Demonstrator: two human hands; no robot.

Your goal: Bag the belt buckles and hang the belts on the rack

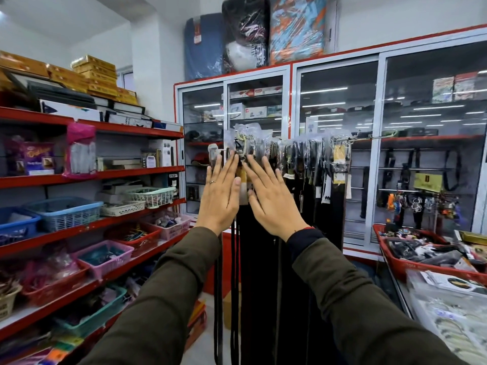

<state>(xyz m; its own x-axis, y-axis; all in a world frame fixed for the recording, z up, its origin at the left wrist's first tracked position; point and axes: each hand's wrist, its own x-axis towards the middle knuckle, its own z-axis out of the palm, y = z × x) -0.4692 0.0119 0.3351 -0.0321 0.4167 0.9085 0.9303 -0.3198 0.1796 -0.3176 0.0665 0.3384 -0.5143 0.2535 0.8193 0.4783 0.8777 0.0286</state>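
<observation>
A row of dark belts (266, 259) hangs from a horizontal rack rod (369, 137) in front of me. Their buckles (303, 151) sit in clear plastic bags along the top. My left hand (220, 196) and my right hand (271, 201) are both raised flat, fingers spread, backs toward me. The fingertips of both reach the bagged buckles (243, 143) at the left end of the row. Neither hand grips anything. A ring sits on a left finger.
Red shelves (110, 175) with plastic baskets (63, 212) and boxes run along the left. Glass cabinets (340, 143) stand behind the rack. A red tray (411, 267) of packaged goods sits on a counter at the right.
</observation>
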